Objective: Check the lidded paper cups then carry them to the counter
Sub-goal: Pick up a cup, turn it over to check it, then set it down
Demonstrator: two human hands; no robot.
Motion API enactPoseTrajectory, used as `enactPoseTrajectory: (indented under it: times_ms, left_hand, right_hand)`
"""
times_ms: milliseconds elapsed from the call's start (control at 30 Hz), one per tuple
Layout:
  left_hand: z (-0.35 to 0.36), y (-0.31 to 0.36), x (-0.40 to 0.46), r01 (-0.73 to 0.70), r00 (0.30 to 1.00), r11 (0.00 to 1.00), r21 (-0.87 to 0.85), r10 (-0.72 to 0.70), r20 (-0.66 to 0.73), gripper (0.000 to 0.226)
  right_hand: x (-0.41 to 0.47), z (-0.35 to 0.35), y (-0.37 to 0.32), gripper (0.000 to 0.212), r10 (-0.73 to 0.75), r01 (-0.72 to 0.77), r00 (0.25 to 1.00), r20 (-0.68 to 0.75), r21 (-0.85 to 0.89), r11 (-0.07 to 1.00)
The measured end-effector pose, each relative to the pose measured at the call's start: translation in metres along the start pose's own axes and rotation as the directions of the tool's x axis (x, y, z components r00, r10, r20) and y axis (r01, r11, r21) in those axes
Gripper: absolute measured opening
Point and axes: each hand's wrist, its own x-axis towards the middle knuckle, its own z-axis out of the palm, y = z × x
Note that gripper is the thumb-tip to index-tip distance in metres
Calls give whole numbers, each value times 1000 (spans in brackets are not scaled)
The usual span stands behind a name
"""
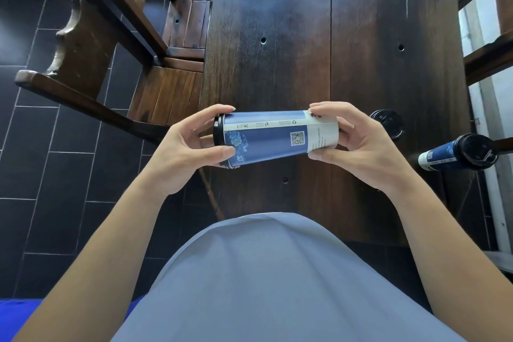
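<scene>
Both hands, left (191,144) and right (358,141), grip one cup (274,139) sideways above the desk (277,50); checking underway, two cups (455,153) right of it wait, carrying undone.

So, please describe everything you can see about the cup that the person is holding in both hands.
The held cup is a tall paper cup, blue with a white floral print, a QR code and a white band near its base. It lies sideways above the wooden table, its black lid pointing to the person's left. The left hand grips the lid end; the right hand grips the base.
</scene>
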Motion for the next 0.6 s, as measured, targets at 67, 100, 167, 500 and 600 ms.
enactPoseTrajectory:
  times_ms: [67,100,167,500,600]
  left_hand:
    - [0,1,0,8,1000,1000,-25,-8,5,73]
    - [0,1,0,13,1000,999,-33,-12,4,73]
    - [1,2,0,26,1000,999,-35,-26,0,72]
    - [2,6,0,-14,998,998,60,10,69,78]
    - [3,6,-2,-30,994,995,92,20,111,79]
  right_hand:
    - [0,1,-1,60,-4,4,1000,-8,2,1000]
    - [1,1,-1,60,-6,6,1000,-11,6,1000]
    - [1,2,0,58,-15,16,1000,-16,16,1000]
    - [-3,0,6,51,33,-31,998,-55,43,999]
    - [-3,-1,6,51,47,-44,997,-54,53,998]
